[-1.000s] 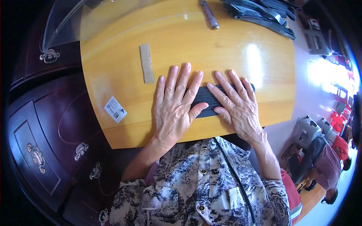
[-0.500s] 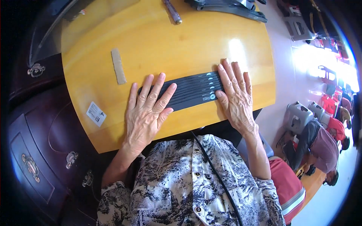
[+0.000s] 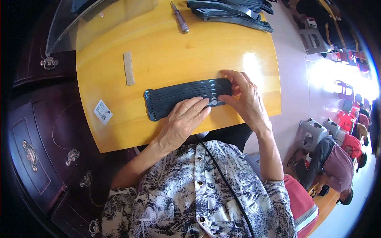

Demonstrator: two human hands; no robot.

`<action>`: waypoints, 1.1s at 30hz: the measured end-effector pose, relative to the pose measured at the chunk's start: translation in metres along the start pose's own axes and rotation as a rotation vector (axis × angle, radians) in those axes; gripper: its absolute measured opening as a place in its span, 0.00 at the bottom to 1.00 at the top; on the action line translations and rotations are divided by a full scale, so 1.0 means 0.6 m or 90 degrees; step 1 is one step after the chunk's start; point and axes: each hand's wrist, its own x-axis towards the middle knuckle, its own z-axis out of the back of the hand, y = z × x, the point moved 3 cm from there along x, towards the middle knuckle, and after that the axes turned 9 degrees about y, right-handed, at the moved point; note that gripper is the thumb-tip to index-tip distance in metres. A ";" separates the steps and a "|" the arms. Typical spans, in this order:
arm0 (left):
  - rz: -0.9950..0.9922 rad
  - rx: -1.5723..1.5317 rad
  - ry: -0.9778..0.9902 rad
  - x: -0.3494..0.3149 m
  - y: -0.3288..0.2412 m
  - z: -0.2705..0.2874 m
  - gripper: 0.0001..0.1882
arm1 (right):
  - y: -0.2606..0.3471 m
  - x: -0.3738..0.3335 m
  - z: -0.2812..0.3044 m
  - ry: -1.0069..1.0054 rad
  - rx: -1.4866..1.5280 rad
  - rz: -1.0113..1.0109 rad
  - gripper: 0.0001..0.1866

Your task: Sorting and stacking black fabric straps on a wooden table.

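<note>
A set of flat black straps (image 3: 174,95), fanned side by side with pale marks near the right end, lies on the yellow table top (image 3: 190,51). My right hand (image 3: 247,97) grips the straps' right end, thumb at the near edge and fingers bent over the far corner. On the near edge of the straps, right of their middle, rests my left hand (image 3: 184,117). Its fingers are stretched out and held close together, lying on the straps without gripping them. The straps' left end, with rounded tips and small shiny bits, shows uncovered.
A tan strip (image 3: 129,68) and a white label (image 3: 102,112) are at the left of the table. Toward the far edge lie a screwdriver (image 3: 181,20) and a pile of black straps (image 3: 232,14). Dark drawers (image 3: 35,154) stand left; seated people (image 3: 331,162) are beyond the right.
My left hand has slid right, off the straps' left end, and drawn its fingers together. My right hand has gone from lying flat to gripping the right end. The view has shifted slightly.
</note>
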 end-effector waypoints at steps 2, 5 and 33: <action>0.006 -0.025 -0.026 0.007 0.003 -0.001 0.22 | -0.003 0.000 0.003 0.013 0.004 -0.033 0.24; 0.018 -0.043 -0.066 0.018 -0.001 -0.002 0.20 | -0.009 0.004 0.006 0.023 0.037 -0.058 0.18; 0.154 -0.078 -0.288 -0.016 0.044 0.074 0.36 | 0.090 -0.138 -0.044 -0.185 -0.319 0.432 0.18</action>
